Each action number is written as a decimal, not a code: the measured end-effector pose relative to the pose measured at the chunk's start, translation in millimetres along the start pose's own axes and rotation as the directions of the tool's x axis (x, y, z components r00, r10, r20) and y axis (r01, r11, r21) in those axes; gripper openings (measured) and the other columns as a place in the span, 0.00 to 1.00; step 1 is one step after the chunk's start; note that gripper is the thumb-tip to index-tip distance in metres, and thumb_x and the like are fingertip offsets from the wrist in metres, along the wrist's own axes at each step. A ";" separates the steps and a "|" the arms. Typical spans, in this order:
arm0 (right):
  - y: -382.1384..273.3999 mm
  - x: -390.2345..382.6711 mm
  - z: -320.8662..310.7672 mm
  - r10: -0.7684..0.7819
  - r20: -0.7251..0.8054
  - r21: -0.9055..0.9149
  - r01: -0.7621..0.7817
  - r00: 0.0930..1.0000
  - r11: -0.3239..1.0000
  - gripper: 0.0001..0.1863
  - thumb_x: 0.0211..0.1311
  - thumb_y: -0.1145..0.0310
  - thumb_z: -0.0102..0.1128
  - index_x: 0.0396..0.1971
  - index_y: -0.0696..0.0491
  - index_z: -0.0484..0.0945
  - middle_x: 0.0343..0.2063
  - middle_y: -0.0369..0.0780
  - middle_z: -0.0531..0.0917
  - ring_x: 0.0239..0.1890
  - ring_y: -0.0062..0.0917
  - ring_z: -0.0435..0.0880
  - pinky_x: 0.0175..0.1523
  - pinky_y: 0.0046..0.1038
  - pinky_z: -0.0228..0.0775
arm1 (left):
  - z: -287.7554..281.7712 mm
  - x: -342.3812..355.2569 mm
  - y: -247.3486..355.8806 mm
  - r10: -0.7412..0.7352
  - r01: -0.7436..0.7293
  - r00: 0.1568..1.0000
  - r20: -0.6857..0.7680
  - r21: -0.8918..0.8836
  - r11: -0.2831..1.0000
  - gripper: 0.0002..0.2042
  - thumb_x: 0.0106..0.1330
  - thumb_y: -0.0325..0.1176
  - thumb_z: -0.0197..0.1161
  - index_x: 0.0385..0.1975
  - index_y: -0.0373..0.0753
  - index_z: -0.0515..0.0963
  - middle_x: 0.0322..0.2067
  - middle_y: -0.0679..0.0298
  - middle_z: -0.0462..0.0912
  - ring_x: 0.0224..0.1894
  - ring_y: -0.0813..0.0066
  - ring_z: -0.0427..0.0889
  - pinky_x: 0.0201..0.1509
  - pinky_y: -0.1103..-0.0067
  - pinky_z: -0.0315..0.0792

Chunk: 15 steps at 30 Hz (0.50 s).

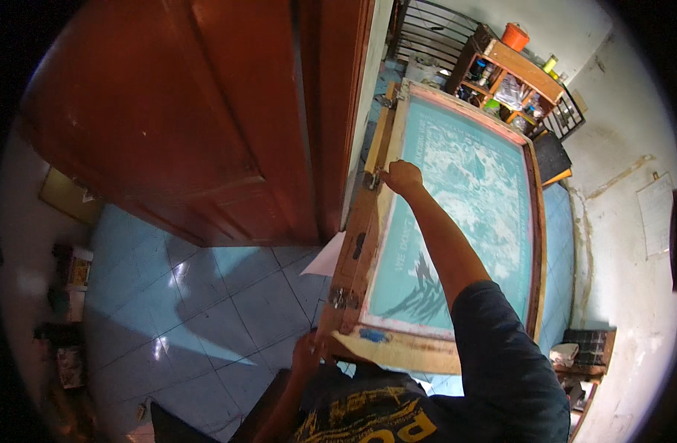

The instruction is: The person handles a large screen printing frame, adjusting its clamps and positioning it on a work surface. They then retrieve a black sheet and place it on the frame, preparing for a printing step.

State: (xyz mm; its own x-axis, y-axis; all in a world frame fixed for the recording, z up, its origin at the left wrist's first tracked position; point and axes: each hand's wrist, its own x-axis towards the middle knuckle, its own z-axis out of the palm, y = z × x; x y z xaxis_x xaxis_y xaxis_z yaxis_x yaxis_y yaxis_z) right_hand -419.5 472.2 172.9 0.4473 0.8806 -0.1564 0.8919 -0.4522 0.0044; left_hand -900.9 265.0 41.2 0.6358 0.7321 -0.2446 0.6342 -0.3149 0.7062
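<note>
In the head view, the wooden-framed screen point(456, 221) lies before the person, beside the brown plank point(353, 275). The right hand point(405, 177) is closed on a metal clamp point(373, 179) at its left edge; the left hand point(306, 354) is by the near corner, its grip unclear to me. A loose clamp could let the frame skew, or pinch fingers. Behind, the wooden shelf point(526, 65) holds bottles and a plastic bag point(508, 94); the orange tub point(515, 37) hides its contents.
</note>
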 end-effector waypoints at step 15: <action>-23.6 69.3 57.5 -0.004 -0.080 0.018 0.005 0.997 1.000 0.10 0.57 0.66 0.57 0.33 0.51 0.86 0.33 0.42 0.87 0.39 0.36 0.87 0.41 0.36 0.79 | 49.7 -118.2 -61.8 -0.683 0.687 0.726 0.079 -0.126 0.715 0.18 0.61 0.38 0.66 0.48 0.35 0.75 0.42 0.54 0.82 0.40 0.61 0.83 0.42 0.67 0.77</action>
State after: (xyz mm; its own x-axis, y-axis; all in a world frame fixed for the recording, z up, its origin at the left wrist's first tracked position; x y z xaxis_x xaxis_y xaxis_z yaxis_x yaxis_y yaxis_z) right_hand -413.4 535.7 105.2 0.4480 0.8907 -0.0768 0.8927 -0.4503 -0.0146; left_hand -993.4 168.0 -6.6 0.0633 0.6985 -0.7128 0.8351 0.3540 0.4211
